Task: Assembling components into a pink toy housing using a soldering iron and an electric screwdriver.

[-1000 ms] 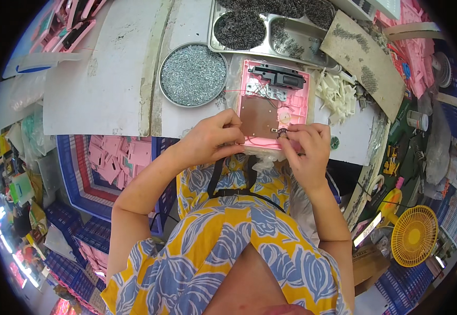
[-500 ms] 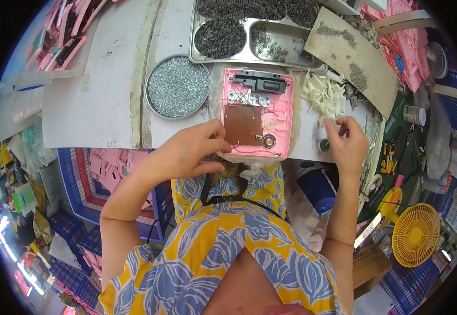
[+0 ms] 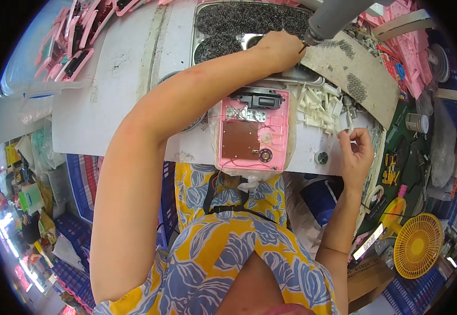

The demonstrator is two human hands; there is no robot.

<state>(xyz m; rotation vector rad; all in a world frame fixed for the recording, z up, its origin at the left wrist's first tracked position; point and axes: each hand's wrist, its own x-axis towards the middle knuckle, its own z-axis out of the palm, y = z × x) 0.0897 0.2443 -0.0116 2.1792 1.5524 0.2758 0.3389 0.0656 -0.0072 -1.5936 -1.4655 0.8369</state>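
Note:
My left hand (image 3: 282,51) reaches across the metal tray (image 3: 320,80) of dark coil springs (image 3: 247,20). Its fingers are curled and mostly hidden, right at the thin dark tip of a grey cylindrical tool (image 3: 329,22) that comes in from the top. Beside the heap of off-white plastic parts (image 3: 316,109), my right hand (image 3: 357,153) pinches a small white plastic part (image 3: 350,124) between thumb and fingers. Between my arms lies an open pink plastic housing (image 3: 274,152), holding a brown circuit board (image 3: 240,140), a black module (image 3: 262,100), red wires and a round speaker-like disc (image 3: 265,155).
My left forearm covers most of the round dish of small silvery pieces (image 3: 190,125). A board with small springs (image 3: 367,65) lies at the back right. A small dark green round piece (image 3: 321,157) sits near the front edge. Pink housings (image 3: 81,47) pile up far left; a yellow fan (image 3: 418,245) stands right.
My left hand has gone from the pink housing's left edge to far over the tray. The grey tool has come into view. My right hand has shifted slightly right and nearer.

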